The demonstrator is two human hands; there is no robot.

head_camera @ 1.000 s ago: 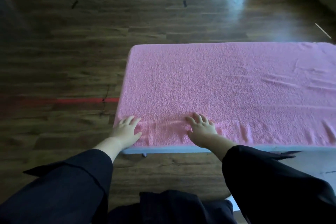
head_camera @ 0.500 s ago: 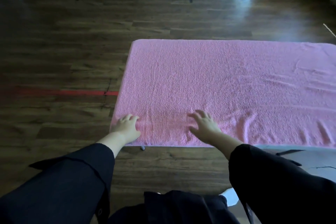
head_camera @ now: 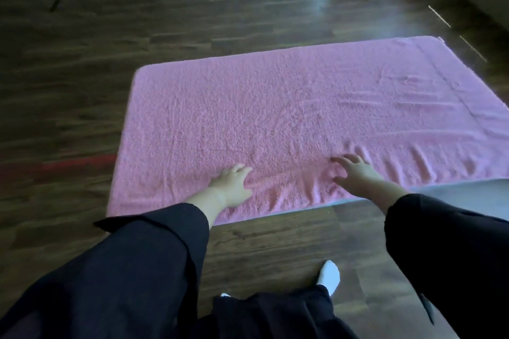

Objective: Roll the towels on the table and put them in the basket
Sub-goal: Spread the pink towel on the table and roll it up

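A large pink towel (head_camera: 275, 107) lies spread flat over the table and covers nearly all of its top. My left hand (head_camera: 231, 184) rests palm down on the towel near its front edge, fingers apart. To its right my right hand (head_camera: 355, 170) hovers on the towel with fingers curled and spread, and the cloth around it is bunched into small wrinkles. Neither hand holds anything. No basket is in view.
A strip of the grey table top (head_camera: 468, 192) shows at the front right, beyond the towel's edge. Dark wooden floor (head_camera: 82, 63) surrounds the table, with a red tape line (head_camera: 77, 164) at the left. My white-socked foot (head_camera: 329, 274) stands below the table edge.
The view has swung, so the towel now sits tilted in the frame. Both hands have shifted right along the towel's front edge, and more wrinkles have formed near my right hand.
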